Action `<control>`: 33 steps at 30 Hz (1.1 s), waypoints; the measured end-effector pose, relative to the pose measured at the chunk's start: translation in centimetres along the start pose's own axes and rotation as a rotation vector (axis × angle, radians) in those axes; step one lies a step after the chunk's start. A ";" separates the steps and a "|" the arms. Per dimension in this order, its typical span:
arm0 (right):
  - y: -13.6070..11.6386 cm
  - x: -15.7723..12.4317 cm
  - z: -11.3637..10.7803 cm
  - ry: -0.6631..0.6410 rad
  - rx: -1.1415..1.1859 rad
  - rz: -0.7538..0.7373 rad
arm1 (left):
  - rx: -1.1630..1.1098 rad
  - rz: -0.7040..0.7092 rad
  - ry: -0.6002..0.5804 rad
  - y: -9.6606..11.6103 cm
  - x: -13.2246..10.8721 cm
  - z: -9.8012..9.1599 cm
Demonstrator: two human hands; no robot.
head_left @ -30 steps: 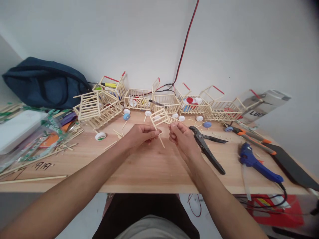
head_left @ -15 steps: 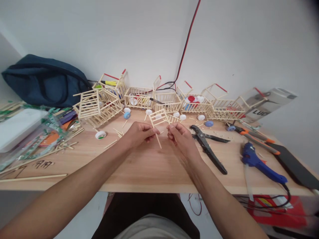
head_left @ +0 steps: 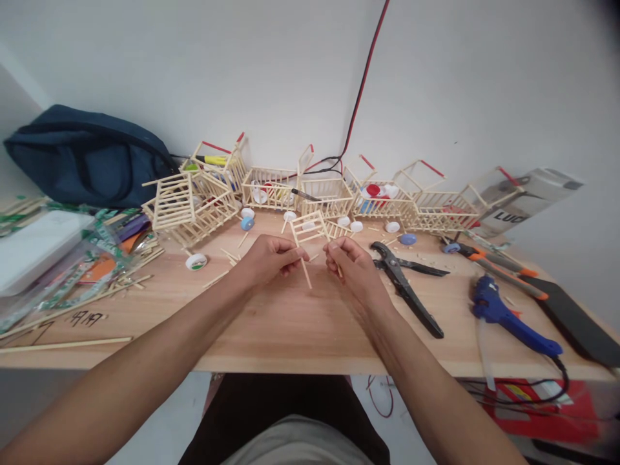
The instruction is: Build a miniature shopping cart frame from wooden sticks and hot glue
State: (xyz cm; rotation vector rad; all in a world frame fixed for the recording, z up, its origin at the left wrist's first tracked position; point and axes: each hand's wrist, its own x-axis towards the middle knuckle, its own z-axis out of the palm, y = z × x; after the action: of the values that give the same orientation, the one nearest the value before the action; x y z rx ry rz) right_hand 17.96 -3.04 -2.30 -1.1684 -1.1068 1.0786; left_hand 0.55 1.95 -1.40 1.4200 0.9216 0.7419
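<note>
Between my two hands is a small stick frame (head_left: 310, 227) of pale wooden sticks with several crossbars. My left hand (head_left: 277, 257) pinches its left long stick, whose end sticks out below the fingers toward me. My right hand (head_left: 349, 258) is closed on the frame's right side, thumb against forefinger. Just behind the frame, model shopping carts (head_left: 325, 197) made of the same sticks stand in a row, with red handle bars and bottle-cap wheels (head_left: 289, 217).
Pliers (head_left: 404, 284) lie right of my right hand. Farther right are a blue glue gun (head_left: 508, 316) and orange-handled cutters (head_left: 504, 271). A dark blue bag (head_left: 92, 158), white box (head_left: 43, 248) and loose sticks (head_left: 68, 345) occupy the left. The table's front edge (head_left: 290, 365) is near me.
Almost nothing differs. Both hands keep the same grip on the stick frame, and the view has shifted very slightly.
</note>
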 end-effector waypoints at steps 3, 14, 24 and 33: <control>0.2 0.0 0.0 -0.011 0.022 0.020 | 0.014 0.005 0.008 0.0 0.0 -0.1; 0.4 0.2 0.1 -0.028 0.007 0.103 | 0.005 0.080 0.103 0.5 0.0 -0.5; 0.3 -0.1 0.2 0.057 0.058 0.100 | -0.058 -0.002 0.093 1.2 -0.4 -0.4; 0.6 0.0 0.1 -0.003 0.072 0.099 | -0.033 0.022 0.120 0.8 -0.2 -0.5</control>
State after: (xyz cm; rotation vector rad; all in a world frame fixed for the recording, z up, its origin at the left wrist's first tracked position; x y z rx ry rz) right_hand 17.81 -3.00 -2.87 -1.1742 -1.0131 1.1873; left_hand 0.12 2.07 -0.53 1.3698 0.9828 0.8621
